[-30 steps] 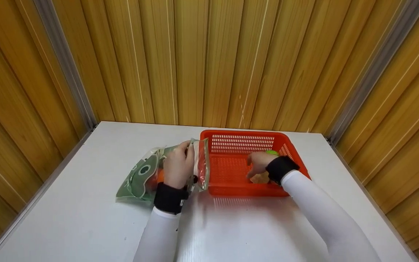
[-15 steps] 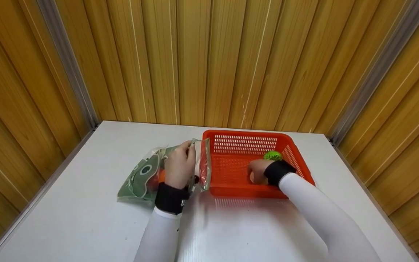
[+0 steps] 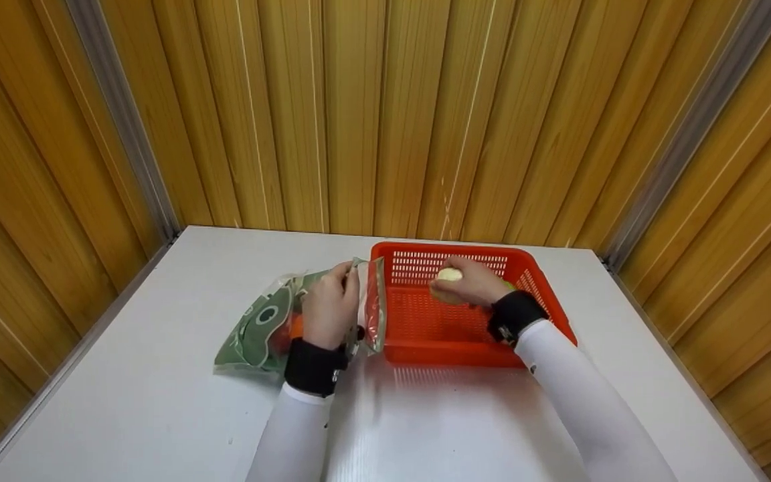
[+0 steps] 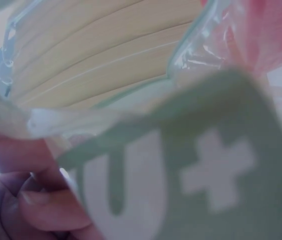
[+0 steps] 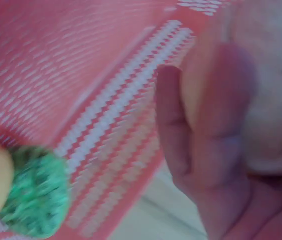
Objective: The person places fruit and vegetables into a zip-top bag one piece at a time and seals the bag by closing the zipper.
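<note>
My left hand [image 3: 328, 308] holds the open upper edge of a green-and-clear plastic zip bag [image 3: 258, 328]. In the left wrist view, curled fingers [image 4: 56, 210] pinch the bag film beside large white lettering. Orange and red things show through the bag. My right hand [image 3: 472, 281] is over the red plastic basket [image 3: 419, 351], its fingers curled round a tan, rounded thing with a pale cream end [image 3: 450, 274]. Much of this thing fills the upper right of the right wrist view, blurred, so I cannot tell its kind.
A bright green, bumpy thing [image 5: 36, 192] lies in the basket, mostly hidden behind my right wrist in the head view. The basket stands right beside the bag's mouth on the white table [image 3: 124, 375]. Wood-patterned walls [image 3: 412, 120] enclose the back and sides.
My right hand has reached down into the basket, taken hold of the tan thing and lifted it up and to the left. The left hand and bag have stayed in place.
</note>
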`<state>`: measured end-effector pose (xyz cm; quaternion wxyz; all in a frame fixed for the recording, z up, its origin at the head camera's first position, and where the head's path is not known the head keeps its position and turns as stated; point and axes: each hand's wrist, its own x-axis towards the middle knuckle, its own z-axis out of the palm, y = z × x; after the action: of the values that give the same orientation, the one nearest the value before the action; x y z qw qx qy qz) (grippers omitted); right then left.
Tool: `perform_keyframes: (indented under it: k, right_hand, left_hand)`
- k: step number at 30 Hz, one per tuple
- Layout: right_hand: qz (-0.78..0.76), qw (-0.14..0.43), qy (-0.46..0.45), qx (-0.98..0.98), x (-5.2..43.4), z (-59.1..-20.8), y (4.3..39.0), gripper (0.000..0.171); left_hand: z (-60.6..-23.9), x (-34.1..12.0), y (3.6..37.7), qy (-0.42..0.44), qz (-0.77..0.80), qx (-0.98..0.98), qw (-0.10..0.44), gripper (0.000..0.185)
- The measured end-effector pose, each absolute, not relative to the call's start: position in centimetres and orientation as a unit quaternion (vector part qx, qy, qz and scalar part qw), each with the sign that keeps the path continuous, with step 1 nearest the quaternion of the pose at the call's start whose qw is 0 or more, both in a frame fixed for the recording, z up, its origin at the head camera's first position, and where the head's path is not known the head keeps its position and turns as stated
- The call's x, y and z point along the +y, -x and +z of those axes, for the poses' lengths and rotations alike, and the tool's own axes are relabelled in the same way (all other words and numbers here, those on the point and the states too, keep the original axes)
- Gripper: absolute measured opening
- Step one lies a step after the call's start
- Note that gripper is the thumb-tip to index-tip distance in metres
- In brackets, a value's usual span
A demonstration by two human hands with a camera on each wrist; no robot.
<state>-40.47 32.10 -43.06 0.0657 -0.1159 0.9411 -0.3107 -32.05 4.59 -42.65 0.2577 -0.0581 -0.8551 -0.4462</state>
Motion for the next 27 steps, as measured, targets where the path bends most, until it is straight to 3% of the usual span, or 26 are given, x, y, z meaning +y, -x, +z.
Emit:
perform_keyframes:
  k: [11,18,27]
  right_hand:
    - [-0.606,-0.068,0.087,0.788,27.7,-40.0,36.0,0.036]
    - [-0.714,-0.079,0.079,0.692,25.4,-42.2,34.8,0.030]
    - [-0.735,-0.081,0.056,0.670,21.8,-44.9,34.4,0.030]
  left_hand:
    - [-42.7,4.6,32.1,0.062,-0.441,-0.856,0.263,0.031]
    - [-42.8,4.6,32.4,0.060,-0.443,-0.854,0.264,0.030]
    - [-42.8,4.6,32.4,0.063,-0.437,-0.858,0.263,0.028]
